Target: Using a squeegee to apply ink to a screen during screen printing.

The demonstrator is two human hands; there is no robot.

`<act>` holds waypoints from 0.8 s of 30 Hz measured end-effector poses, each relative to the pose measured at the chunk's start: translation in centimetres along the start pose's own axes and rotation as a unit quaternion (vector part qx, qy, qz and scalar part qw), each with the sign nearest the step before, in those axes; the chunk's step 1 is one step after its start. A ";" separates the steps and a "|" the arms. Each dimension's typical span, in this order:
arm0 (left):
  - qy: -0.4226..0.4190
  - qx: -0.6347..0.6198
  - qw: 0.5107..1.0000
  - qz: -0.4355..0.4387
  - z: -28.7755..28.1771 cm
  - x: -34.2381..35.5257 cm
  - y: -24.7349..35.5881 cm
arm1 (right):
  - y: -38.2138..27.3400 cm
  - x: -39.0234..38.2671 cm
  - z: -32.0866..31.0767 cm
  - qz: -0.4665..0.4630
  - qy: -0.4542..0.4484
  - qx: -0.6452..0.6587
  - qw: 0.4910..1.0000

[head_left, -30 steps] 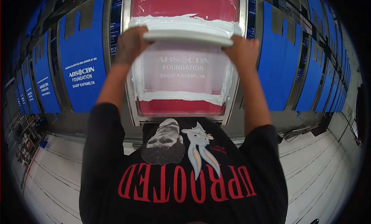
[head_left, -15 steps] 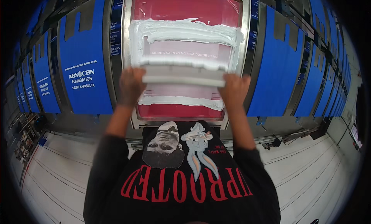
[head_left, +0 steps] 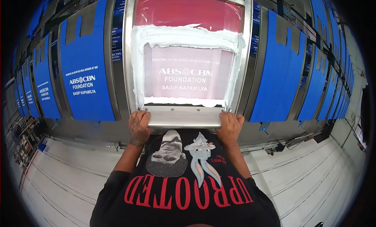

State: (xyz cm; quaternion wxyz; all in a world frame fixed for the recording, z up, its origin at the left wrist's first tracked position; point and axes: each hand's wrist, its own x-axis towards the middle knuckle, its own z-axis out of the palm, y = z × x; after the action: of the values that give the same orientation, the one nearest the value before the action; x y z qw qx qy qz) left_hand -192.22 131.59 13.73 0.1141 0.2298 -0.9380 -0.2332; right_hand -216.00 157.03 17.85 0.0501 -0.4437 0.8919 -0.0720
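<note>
One long grey desk (head_left: 90,127) stretches across our view, and over it we have one metal-rimmed screen (head_left: 127,51), red at its far end. Two blue sheets sit closest, a left sheet (head_left: 86,51) and a right sheet (head_left: 278,82), with more curving away beyond, too squeezed at the edges for us to count. Inside the screen, two crosswise bands of white paste: a thick band (head_left: 188,37) on the far side, a thin band (head_left: 184,100) close in. And here's the squeegee (head_left: 184,119), one bar, at the screen's near end, long axis left to right, directly between two hands. Left hand (head_left: 139,125) on one end, right hand (head_left: 231,127) on the other, neither nearer! Both sets of fingers (head_left: 225,118) curl over and pinch the ends; what the thumbs do underneath, we cannot tell. Tiniest of all, we count four screw heads (head_left: 172,109) along its far edge.
</note>
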 end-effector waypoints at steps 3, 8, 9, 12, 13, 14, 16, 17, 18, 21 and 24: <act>0.035 0.003 0.999 -0.002 1.2 4.4 -1.8 | 1.0 4.5 1.1 -0.013 0.054 -0.036 0.998; -0.058 0.033 0.998 -0.009 0.5 21.5 -5.1 | 3.5 20.1 -0.7 0.037 -0.010 -0.095 0.995; -0.118 0.007 0.993 0.002 -0.8 24.6 -5.1 | 4.2 22.0 -2.0 0.061 -0.058 -0.106 0.991; -0.166 -0.021 0.986 0.017 -2.8 28.7 -7.8 | 3.7 26.4 -5.6 0.046 -0.178 -0.077 0.980; -0.181 -0.013 0.983 0.018 -3.4 29.3 -7.9 | 3.5 27.3 -6.2 0.047 -0.187 -0.069 0.979; -0.196 -0.007 0.980 0.022 -4.2 30.1 -7.4 | 3.7 27.9 -6.9 0.050 -0.197 -0.062 0.977; -0.188 -0.012 0.982 0.006 -5.8 31.1 -6.0 | 4.2 28.3 -8.0 0.061 -0.194 -0.030 0.979; -0.184 -0.016 0.983 -0.006 -6.2 31.3 -5.6 | 4.5 28.7 -8.1 0.065 -0.173 -0.014 0.983; -0.179 -0.017 0.984 -0.013 -5.5 31.1 -5.9 | 4.7 29.2 -8.1 0.068 -0.153 0.003 0.986; -0.071 -0.006 0.997 0.013 -2.6 29.2 -8.5 | 5.0 29.2 -5.9 0.050 -0.168 0.006 0.985; 0.139 -0.017 0.987 0.076 -4.6 25.1 -3.7 | 5.2 27.1 -5.7 0.061 -0.215 -0.024 0.974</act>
State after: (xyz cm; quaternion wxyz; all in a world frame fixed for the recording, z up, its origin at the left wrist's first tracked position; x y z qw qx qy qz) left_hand -211.13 114.74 18.53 0.2652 0.1859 -0.9236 -0.2054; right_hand -237.21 138.98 21.90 0.2342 -0.3945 0.8871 0.0500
